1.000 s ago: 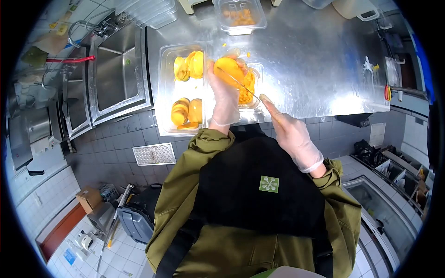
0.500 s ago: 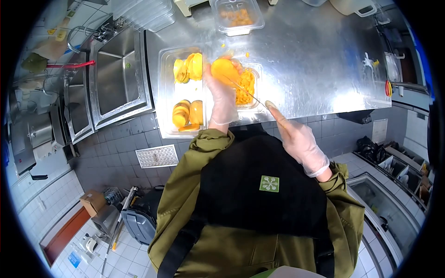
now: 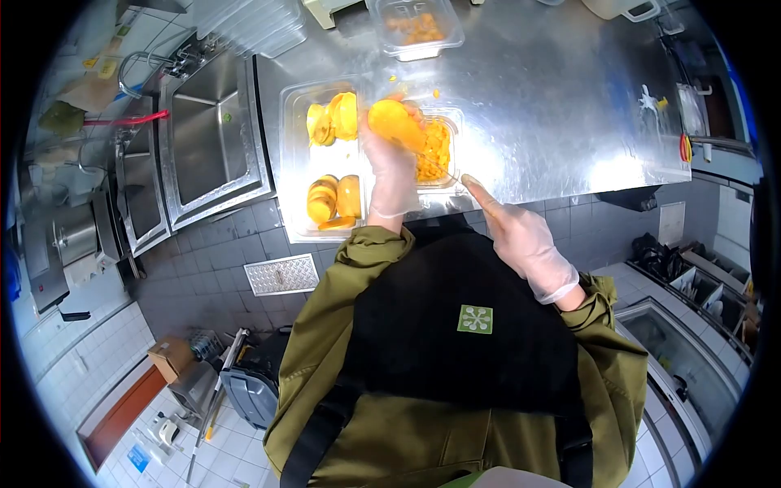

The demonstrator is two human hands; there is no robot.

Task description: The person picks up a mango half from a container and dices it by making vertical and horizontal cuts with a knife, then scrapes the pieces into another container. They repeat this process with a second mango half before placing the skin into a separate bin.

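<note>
My gloved left hand (image 3: 391, 175) is closed round a peeled yellow-orange mango piece (image 3: 394, 121). It holds the piece over a small clear container (image 3: 460, 130), where cut mango bits (image 3: 436, 154) lie. In my gloved right hand (image 3: 523, 244) is a knife (image 3: 450, 174), its thin blade pointing up and left towards the mango. The blade is blurred, and its tip is hard to make out near the fruit. Left of my left hand stands a larger clear tray (image 3: 286, 154) with mango pieces at its far end (image 3: 332, 119) and near end (image 3: 332, 200).
Another clear container (image 3: 425, 52) with orange pieces stands further back on the steel table (image 3: 561, 106). Stacked clear containers (image 3: 248, 24) are at the back left. A steel sink (image 3: 207, 138) adjoins the table on the left. Small mango scraps (image 3: 436, 94) lie on the steel.
The mango piece has tilted slightly in my left hand, and the knife blade now shows less clearly against it. My right hand has shifted very little.
</note>
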